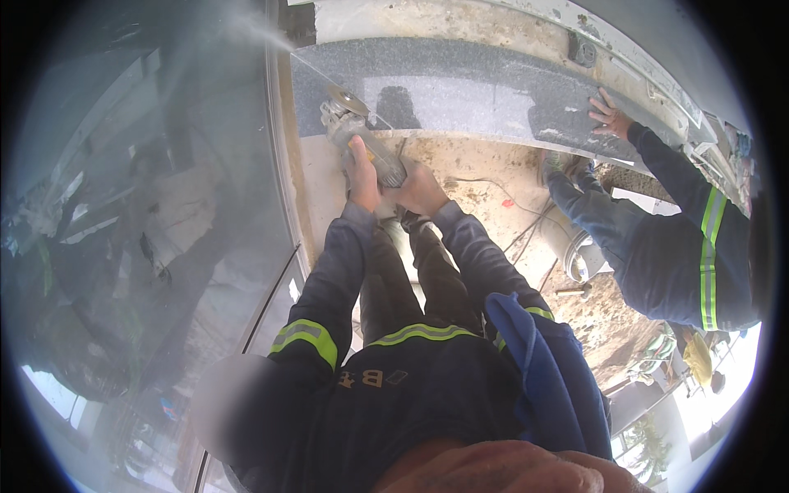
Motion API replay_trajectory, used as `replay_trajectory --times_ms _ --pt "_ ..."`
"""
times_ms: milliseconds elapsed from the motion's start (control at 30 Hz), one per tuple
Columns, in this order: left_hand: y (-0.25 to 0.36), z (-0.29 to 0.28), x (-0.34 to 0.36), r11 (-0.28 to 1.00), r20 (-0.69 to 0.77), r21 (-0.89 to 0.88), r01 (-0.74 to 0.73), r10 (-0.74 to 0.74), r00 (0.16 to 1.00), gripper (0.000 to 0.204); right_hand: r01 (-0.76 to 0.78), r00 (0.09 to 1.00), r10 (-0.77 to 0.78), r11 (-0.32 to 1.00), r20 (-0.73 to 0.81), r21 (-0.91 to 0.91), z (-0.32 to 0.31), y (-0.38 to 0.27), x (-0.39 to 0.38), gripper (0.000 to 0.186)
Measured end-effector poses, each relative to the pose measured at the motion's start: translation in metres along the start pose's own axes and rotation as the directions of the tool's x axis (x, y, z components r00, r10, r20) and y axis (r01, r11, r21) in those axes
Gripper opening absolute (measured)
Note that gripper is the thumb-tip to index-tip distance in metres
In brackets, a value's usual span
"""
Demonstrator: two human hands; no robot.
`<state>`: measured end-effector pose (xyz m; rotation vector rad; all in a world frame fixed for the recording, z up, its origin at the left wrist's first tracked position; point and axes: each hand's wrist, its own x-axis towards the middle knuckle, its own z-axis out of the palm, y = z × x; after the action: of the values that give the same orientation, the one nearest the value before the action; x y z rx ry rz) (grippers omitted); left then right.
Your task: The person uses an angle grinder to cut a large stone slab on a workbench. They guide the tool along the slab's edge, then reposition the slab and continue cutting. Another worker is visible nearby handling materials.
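Both my hands are closed around a dusty angle grinder (383, 159). My left hand (362, 177) wraps its body nearer the head, and my right hand (421, 191) grips the rear end. The round cutting disc (348, 101) sits at the left end of a grey stone slab (468, 78), where a thin cut line crosses the stone. A jet of pale dust (267, 33) flies off toward the upper left. Whether the disc is within the stone or just above it, I cannot tell.
At the right, a co-worker's hand (611, 117) lies spread on the slab. A bucket (578, 251) and a hammer (574, 290) are on the dirty floor, with a cable (485, 182) running across it. A large glass pane (164, 205) stands close on my left.
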<state>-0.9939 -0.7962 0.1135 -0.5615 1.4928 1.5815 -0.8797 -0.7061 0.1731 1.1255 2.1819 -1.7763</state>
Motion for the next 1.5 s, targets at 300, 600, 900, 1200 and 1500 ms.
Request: replay_trajectory --times_ms 300,600,900,1200,1500 --pt "0.014 0.010 -0.005 1.000 -0.046 0.023 -0.001 0.002 0.999 0.065 0.002 1.000 -0.002 1.000 0.005 -0.006 -0.002 0.001 0.008 0.059" --pt "-0.018 0.004 -0.013 0.999 -0.015 -0.007 -0.031 0.031 0.999 0.063 -0.005 1.000 0.004 1.000 -0.016 -0.030 -0.010 0.005 -0.018 0.061" --pt "-0.003 0.002 -0.003 0.999 0.080 0.009 -0.038 0.038 0.996 0.070 0.036 0.999 -0.036 0.999 -0.011 -0.003 -0.004 0.012 0.000 0.057" --pt "-0.019 0.007 -0.020 1.000 -0.033 0.003 0.024 -0.024 0.999 0.067 -0.014 1.000 0.014 1.000 0.001 0.003 -0.014 0.008 -0.023 0.057" --pt "-0.008 0.005 -0.007 0.999 0.035 0.034 0.036 -0.038 0.999 0.088 -0.005 1.000 0.005 1.000 0.016 -0.006 -0.011 0.011 -0.005 0.059"
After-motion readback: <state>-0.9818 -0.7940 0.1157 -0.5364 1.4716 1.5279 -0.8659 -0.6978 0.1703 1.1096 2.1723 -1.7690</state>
